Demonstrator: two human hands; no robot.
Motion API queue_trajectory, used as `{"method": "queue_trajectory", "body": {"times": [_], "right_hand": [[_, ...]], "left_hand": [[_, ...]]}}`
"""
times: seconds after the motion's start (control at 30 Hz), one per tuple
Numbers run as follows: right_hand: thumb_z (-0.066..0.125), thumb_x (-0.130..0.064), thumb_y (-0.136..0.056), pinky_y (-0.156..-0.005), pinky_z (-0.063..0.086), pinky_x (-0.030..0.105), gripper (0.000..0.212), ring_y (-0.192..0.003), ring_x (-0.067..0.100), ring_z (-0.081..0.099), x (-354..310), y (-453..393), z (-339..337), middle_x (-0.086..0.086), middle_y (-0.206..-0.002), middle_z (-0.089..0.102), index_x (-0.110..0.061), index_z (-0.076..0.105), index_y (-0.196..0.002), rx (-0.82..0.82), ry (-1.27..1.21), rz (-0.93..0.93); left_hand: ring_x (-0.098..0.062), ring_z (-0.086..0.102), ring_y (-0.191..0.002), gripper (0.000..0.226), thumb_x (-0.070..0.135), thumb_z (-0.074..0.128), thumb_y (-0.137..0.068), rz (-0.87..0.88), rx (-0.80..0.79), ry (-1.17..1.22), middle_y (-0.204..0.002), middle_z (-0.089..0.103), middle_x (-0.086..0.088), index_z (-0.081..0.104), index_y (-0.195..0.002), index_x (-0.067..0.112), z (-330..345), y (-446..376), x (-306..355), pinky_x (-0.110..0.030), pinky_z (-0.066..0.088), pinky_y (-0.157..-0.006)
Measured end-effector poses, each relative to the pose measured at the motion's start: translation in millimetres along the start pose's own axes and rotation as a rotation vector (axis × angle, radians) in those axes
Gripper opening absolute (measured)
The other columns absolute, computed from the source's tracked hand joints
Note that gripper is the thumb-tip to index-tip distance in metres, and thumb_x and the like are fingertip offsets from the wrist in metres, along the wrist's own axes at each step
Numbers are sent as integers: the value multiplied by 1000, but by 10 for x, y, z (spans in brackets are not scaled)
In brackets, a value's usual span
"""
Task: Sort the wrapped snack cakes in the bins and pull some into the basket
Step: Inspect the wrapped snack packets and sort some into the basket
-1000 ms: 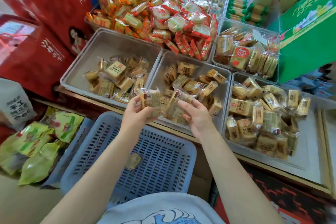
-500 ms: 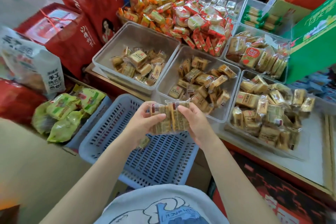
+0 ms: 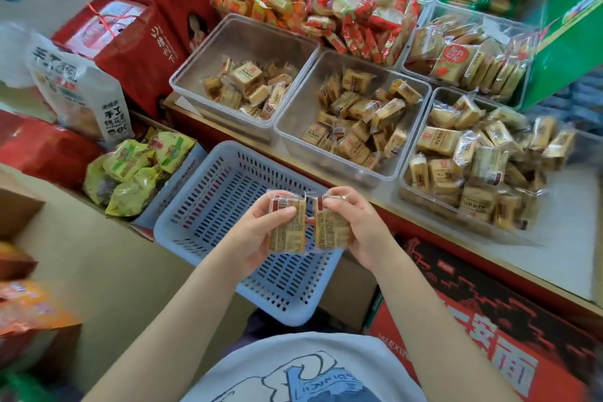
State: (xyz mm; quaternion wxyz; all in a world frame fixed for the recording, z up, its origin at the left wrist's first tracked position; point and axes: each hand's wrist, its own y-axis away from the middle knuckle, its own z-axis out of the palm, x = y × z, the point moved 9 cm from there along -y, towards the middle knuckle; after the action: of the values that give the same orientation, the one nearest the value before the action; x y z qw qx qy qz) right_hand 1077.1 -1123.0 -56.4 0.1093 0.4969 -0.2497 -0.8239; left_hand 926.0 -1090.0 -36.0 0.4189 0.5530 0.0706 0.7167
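Note:
My left hand grips one clear-wrapped yellow snack cake, and my right hand grips another snack cake right beside it. Both cakes are held upright, almost touching, above the near right part of the blue slotted basket. On the shelf behind stand three clear bins of the same cakes: a left bin, a middle bin and a fuller right bin.
Red and orange wrapped snacks are piled behind the bins. Red gift boxes and a white bag stand at the left, green packets beside the basket. A green carton is at the right and a red box below.
Both hands have drawn back from the middle bin toward me, carrying the cakes over the basket. The two cakes now sit side by side and more upright.

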Motion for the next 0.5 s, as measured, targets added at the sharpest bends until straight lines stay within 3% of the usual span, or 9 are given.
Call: {"method": "queue_trajectory", "body": {"times": [0.07, 0.17, 0.27, 0.37, 0.5], "right_hand": [[65, -8, -96, -83, 55, 63, 11, -96, 42, 70, 5, 58, -39, 14, -97, 70, -18, 68, -96, -31, 7, -8], [67, -8, -92, -77, 58, 53, 12, -89, 36, 71, 7, 141, -96, 14, -96, 71, -20, 71, -90, -40, 50, -11], [64, -12, -96, -80, 60, 55, 6, -98, 39, 72, 28, 202, -218, 24, -107, 71, -13, 67, -102, 9, 90, 1], [56, -14, -101, -67, 59, 40, 15, -90, 29, 75, 12, 253, -254, 16, -105, 72, -6, 58, -114, 11, 88, 7], [50, -23, -103, -63, 58, 37, 30, -84, 26, 73, 23, 286, -219, 18, -104, 68, 0, 58, -120, -4, 94, 43]], "left_hand": [[-32, 74, -97, 37, 11, 79, -84, -9, 5, -15, -110, 71, -18, 56, -113, 15, 55, 5, -61, -50, 63, -73], [-30, 75, -94, 38, 6, 77, -86, -5, 36, -44, -107, 72, -15, 54, -115, 15, 120, 17, -137, -49, 64, -71], [-25, 76, -90, 32, 3, 66, -93, 11, 63, -16, -99, 77, -10, 56, -121, 15, 174, 56, -210, -45, 65, -72], [-22, 76, -86, 37, 6, 68, -88, 22, 90, -8, -98, 76, -11, 59, -124, 9, 192, 107, -269, -41, 64, -68], [-25, 75, -88, 30, 11, 71, -87, 25, 130, -35, -101, 73, -16, 65, -116, 6, 187, 140, -332, -42, 64, -71]]}}
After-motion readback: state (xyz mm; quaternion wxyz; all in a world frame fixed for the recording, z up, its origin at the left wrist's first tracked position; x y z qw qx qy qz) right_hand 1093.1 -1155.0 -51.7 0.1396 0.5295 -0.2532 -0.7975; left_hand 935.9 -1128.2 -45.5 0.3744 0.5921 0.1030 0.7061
